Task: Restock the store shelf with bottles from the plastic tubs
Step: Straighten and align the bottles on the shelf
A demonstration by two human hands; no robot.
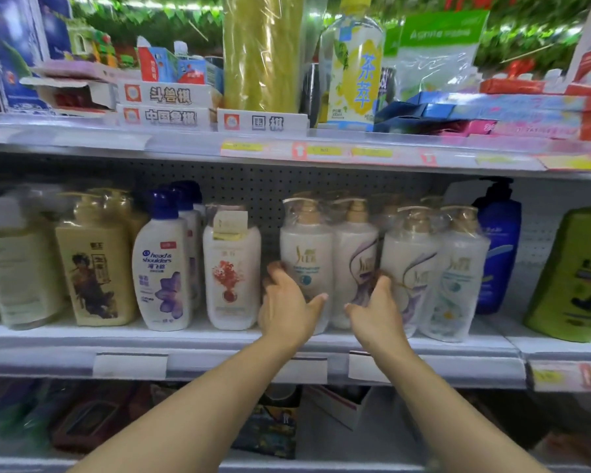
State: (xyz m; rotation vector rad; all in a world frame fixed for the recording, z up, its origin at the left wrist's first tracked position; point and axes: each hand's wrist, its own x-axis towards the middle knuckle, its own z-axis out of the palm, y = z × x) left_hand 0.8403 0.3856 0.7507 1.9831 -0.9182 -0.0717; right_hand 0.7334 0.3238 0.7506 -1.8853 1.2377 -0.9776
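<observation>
A plastic-wrapped twin pack of white pump bottles [331, 247] stands on the middle shelf [219, 339]. My left hand [287, 302] grips its left side, fingers curled round the edge. My right hand [377, 305] grips its right side, fingers tucked between it and a second wrapped twin pack [437, 268] just to the right. To the left stand a white bottle with a red flower [231, 268] and a Head & Shoulders bottle [162, 264]. No plastic tub is in view.
Further along the middle shelf are beige pump bottles [96, 261] on the left, a blue pump bottle [498, 254] and a green bottle [574, 278] on the right. The top shelf carries game boxes [166, 104] and a tea bottle [354, 66]. Boxes fill the lower shelf [270, 425].
</observation>
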